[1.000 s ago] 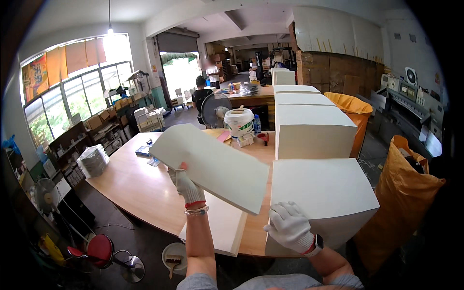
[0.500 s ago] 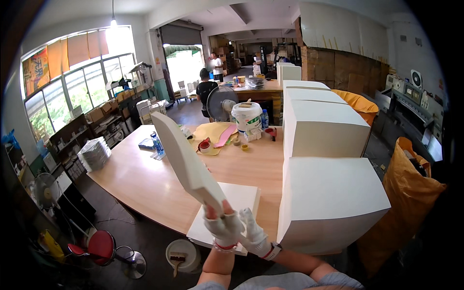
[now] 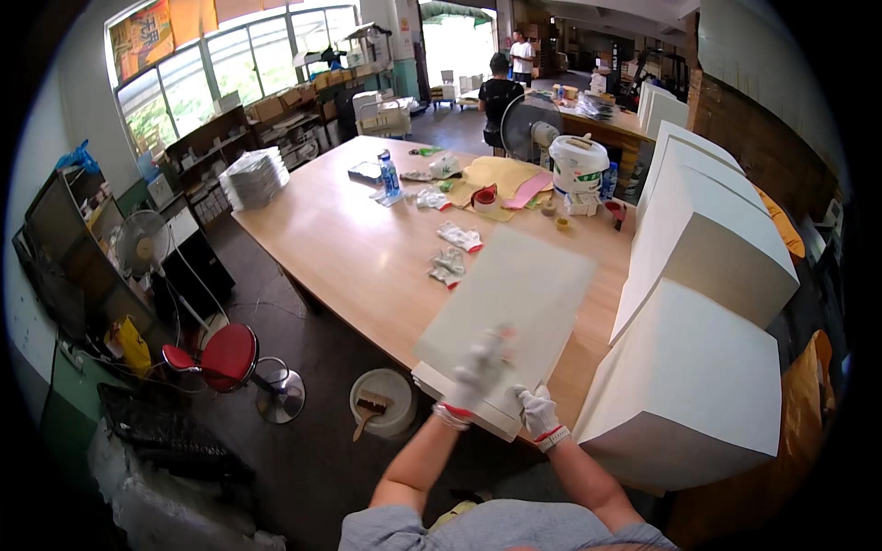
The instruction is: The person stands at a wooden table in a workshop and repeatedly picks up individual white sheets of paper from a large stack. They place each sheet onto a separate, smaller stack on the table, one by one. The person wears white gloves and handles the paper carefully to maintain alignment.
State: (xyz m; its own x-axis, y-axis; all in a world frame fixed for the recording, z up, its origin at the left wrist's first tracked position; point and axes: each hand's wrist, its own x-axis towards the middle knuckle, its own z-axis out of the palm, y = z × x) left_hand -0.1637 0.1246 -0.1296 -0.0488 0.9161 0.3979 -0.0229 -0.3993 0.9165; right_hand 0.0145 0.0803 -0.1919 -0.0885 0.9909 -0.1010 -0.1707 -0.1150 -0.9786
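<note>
A stack of large off-white paper sheets (image 3: 533,275) lies at the near edge of the wooden table; its upper sheets are a little blurred. My left hand (image 3: 482,367), in a white glove with bare fingertips, is over the top sheet near its lower left part. Motion smears its fingers, so their pose is unclear. At the stack's near right corner, my right hand (image 3: 539,413), gloved the same way, has its fingers curled on the paper edge. Tall paper stacks (image 3: 689,376) stand to the right of it.
Beyond the stack lie white work gloves (image 3: 448,266), a tape roll (image 3: 484,198), a spray can (image 3: 390,174) and a white bucket (image 3: 579,170). A red stool (image 3: 230,356) and a pail with a brush (image 3: 384,404) stand on the floor at left. Two people are farther back.
The paper bundle my left hand held upright is now down flat on the stack. My right hand has moved to the near right corner. The view has turned left and down.
</note>
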